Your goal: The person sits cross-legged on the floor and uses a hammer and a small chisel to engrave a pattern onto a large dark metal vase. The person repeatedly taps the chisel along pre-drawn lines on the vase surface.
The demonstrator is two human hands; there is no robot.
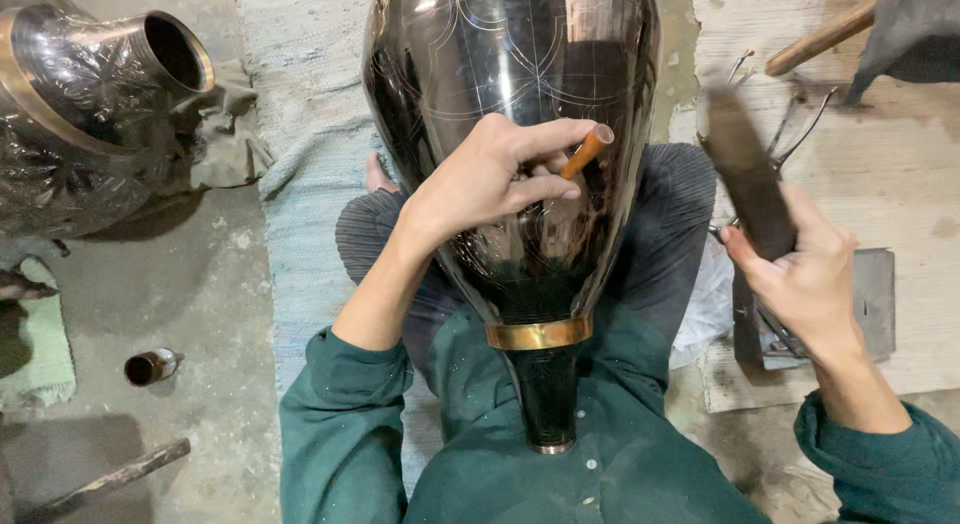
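Observation:
A large dark glossy metal vase [500,74] with fine engraved lines and a brass band [538,334] lies across my lap, its narrow neck toward my chest. My left hand [495,179] rests on the vase's belly and grips a small tool with an orange-brown wooden handle [588,149], its tip against the surface. My right hand [800,269] is raised to the right of the vase and holds a dark flat bar-like striker [745,179], blurred by motion.
A second embossed dark vase [80,104] lies on its side at the far left on a cloth. A small metal cup [150,367] and a wooden stick [110,479] lie on the concrete floor. Metal tools and a wooden handle [815,44] sit on the board at the right.

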